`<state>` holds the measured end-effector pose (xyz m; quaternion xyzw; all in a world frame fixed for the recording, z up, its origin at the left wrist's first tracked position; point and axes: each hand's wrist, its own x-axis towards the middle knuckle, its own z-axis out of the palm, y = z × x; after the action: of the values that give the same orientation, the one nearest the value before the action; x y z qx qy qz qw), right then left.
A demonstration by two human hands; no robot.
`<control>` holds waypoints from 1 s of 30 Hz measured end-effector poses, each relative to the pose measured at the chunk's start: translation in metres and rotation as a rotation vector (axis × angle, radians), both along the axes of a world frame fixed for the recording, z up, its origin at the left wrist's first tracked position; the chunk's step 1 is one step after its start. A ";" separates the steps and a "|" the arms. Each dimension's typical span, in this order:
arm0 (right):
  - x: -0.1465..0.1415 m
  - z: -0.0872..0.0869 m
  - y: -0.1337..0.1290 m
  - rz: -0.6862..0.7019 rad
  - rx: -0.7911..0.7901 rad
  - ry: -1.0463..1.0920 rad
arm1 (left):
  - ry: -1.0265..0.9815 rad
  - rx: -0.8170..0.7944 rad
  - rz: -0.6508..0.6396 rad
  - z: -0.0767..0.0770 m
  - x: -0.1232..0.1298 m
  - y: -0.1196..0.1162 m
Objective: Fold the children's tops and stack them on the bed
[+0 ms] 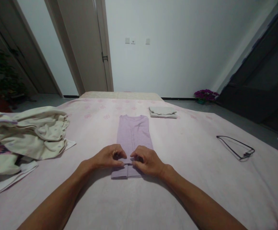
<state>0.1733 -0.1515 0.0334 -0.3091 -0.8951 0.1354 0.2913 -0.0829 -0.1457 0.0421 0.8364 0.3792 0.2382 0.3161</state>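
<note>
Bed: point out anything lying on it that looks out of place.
The thin black frame at the right looks out of place: it lies alone, apart from the lilac shirt. Nothing looks spilled or damaged.

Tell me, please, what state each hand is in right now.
Left hand: partly curled at the lavender top; whether it grips cannot be told.
Right hand: partly curled at the same top; grip likewise cannot be told.

A pale wall (177,57) stands at the far side, a brown door (81,41) on its left; purple flowers (206,95) sit on grey floor (185,103) at far right.
</note>
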 end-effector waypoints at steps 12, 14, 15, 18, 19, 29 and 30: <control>-0.005 0.000 -0.004 0.030 0.163 -0.248 | 0.347 0.293 -0.044 0.012 0.003 -0.014; -0.005 -0.002 -0.002 0.020 0.139 -0.224 | 0.360 0.304 -0.040 0.014 0.004 -0.014; -0.005 -0.003 -0.001 0.018 0.126 -0.211 | 0.370 0.311 -0.039 0.015 0.004 -0.014; -0.004 -0.003 0.000 0.024 0.103 -0.180 | 0.396 0.355 -0.061 0.014 0.005 -0.013; -0.003 -0.002 0.000 0.029 0.100 -0.172 | 0.400 0.377 -0.069 0.013 0.005 -0.012; 0.000 -0.007 0.000 0.059 0.154 -0.098 | 0.333 0.505 -0.080 -0.006 0.003 -0.006; 0.001 -0.007 0.001 0.078 0.158 -0.095 | 0.327 0.511 -0.080 -0.006 0.003 -0.006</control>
<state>0.1739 -0.1502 0.0260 -0.2563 -0.9272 0.0609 0.2664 -0.0800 -0.1515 0.0357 0.9303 0.3196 0.1754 0.0397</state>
